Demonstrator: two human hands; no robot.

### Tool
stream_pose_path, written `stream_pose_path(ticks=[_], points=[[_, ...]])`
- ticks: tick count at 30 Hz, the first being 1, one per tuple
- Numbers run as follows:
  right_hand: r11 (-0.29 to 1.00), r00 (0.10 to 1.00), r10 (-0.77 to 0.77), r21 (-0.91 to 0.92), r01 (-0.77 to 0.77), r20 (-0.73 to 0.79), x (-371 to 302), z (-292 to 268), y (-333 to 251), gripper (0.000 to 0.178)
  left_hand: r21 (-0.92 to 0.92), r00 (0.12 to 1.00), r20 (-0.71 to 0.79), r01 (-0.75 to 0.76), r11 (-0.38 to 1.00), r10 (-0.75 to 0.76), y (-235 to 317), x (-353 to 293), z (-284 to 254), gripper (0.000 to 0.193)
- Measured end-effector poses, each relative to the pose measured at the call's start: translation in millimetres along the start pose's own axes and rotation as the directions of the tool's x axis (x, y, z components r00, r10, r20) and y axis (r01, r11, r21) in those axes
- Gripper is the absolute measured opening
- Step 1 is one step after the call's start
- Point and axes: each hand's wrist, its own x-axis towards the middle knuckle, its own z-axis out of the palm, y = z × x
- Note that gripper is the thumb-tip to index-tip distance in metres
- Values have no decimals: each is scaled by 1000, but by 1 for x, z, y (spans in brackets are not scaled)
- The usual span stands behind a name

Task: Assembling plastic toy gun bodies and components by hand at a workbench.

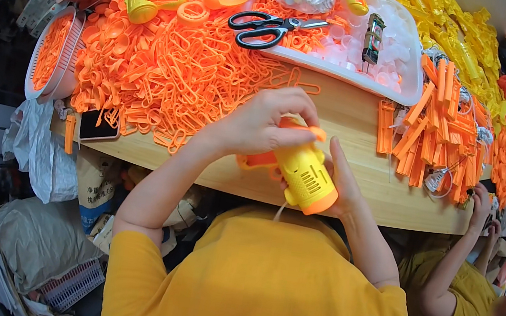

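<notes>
Nearest, a mustard-yellow cloth shirt (pixel 267 284) is worn by the person. Just beyond it, over the near edge of the pale wooden tabletop (pixel 345 110), a yellow cylindrical plastic body (pixel 304 173) with slots is held between both hands, tilted. Its upper end is gripped by the left hand (pixel 265 120): the fingers (pixel 300 103) are bent over it, opened only about as wide as this end, and the thumb is laid near a small orange plastic piece (pixel 317 133). Its right side is held in the curved right hand (pixel 346 188); the thumb is stretched upward, and the other fingers are mostly hidden behind. The lower end is covered by a round orange cap (pixel 321 203).

Farther to the left, a dark flat phone (pixel 99 126) is placed near the edge, beside a large heap of orange plastic clips (pixel 193 77). To the right, a bunch of orange bar-shaped plastic pieces (pixel 426 138) is laid with wires among them; near these, the arms of a co-worker (pixel 457 300) are seen. Behind the clips, black-handled scissors (pixel 278 30) are rested partly over a white plastic tray (pixel 406 93). Farthest, yellow plastic parts (pixel 468 33) are piled at the right.
</notes>
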Motion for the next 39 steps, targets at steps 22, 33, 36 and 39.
stream_pose_path(ticks=[22,33,36,39], points=[[893,989,-146,-435,119,-30,11,10,7,64,-509,846,-138,385,770,-515,-8,-32,32,29],[925,949,-314,-224,306,-2,8,7,-2,59,-62,563,-808,213,975,-175,-8,-56,-70,17],[909,922,-383,-199,365,-56,-6,7,-12,62,308,314,-933,445,841,175,-30,-100,-171,15],[889,893,-443,-169,425,-84,-9,3,-16,61,393,306,-919,667,633,248,-39,-141,-233,18]])
